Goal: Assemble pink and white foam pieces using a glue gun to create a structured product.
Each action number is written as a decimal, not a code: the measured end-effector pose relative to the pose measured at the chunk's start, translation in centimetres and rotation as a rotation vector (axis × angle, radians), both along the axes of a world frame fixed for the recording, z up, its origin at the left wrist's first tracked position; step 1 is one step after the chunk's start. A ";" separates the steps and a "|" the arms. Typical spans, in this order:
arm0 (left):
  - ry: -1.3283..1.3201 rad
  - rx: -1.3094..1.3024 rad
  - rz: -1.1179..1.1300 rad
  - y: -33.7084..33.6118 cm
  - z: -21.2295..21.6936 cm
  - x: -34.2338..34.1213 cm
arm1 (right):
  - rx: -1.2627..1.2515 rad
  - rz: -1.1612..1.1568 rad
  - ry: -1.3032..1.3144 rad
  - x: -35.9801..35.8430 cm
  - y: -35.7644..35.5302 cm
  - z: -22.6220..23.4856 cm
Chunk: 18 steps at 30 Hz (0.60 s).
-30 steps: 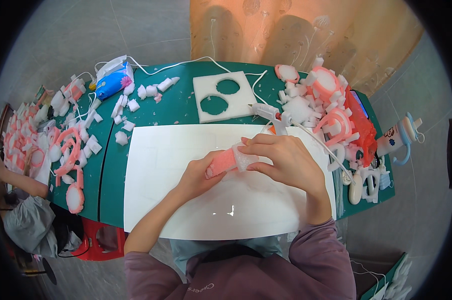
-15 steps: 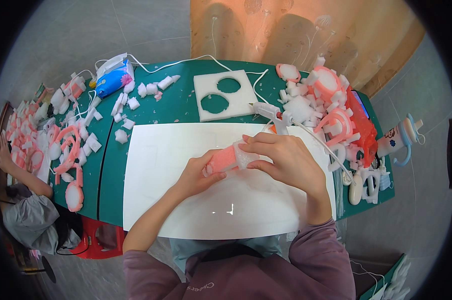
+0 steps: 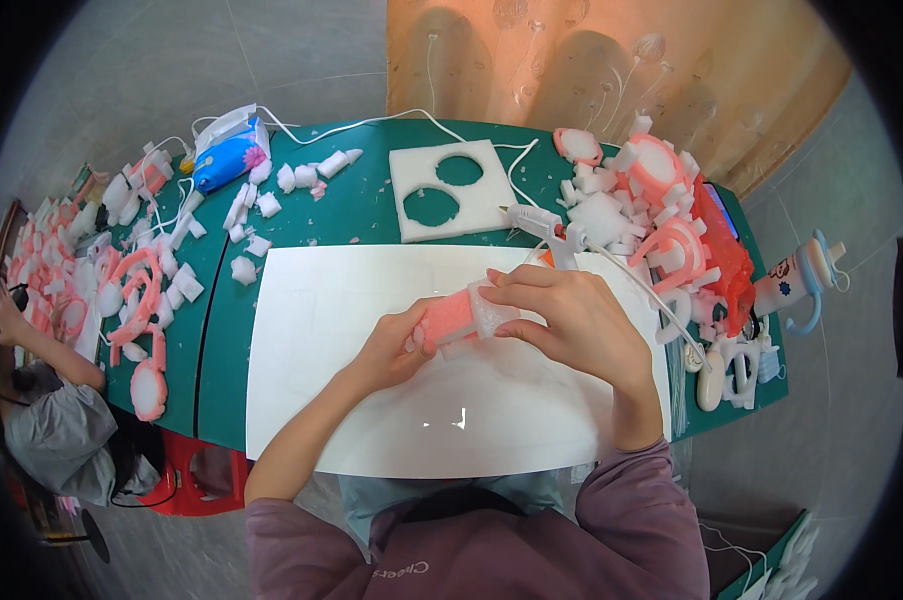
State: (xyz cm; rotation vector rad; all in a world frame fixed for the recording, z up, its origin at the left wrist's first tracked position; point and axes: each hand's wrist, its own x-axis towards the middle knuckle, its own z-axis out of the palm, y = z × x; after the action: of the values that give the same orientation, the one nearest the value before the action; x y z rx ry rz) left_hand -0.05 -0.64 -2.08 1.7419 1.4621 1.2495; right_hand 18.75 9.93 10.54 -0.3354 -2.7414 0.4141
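Above a glossy white board (image 3: 341, 300), both my hands are closed on a foam piece, pink (image 3: 447, 318) on its left part and white (image 3: 489, 312) at its right end. My left hand (image 3: 393, 345) grips the pink part, thumb along its near side. With fingertips and thumb, my right hand (image 3: 556, 315) pinches the white foam end. Just beyond the right hand, a white glue gun (image 3: 541, 222) stands at the board's far edge, its nozzle pointing left. My fingers hide part of the foam.
A white foam sheet (image 3: 421, 165) with two round holes lies on the green table (image 3: 346, 215). Pink and white foam pieces (image 3: 656, 170) are heaped at right near a cup (image 3: 781, 285). White foam scraps (image 3: 268, 204) and a blue packet (image 3: 226, 160) lie left. A person (image 3: 61, 430) sits at far left.
Both hands keep their hold on the foam piece, which is almost unmoved. The whole view has shifted very slightly.
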 end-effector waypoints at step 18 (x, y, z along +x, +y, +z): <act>-0.079 -0.022 -0.051 -0.3 0.5 -0.1 | -0.002 0.000 -0.005 0.0 0.1 -0.1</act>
State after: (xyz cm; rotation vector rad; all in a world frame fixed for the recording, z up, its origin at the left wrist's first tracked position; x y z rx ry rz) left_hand -0.16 -0.90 -1.54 1.6856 1.3729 1.2564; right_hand 18.75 9.99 10.44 -0.3365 -2.7458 0.4161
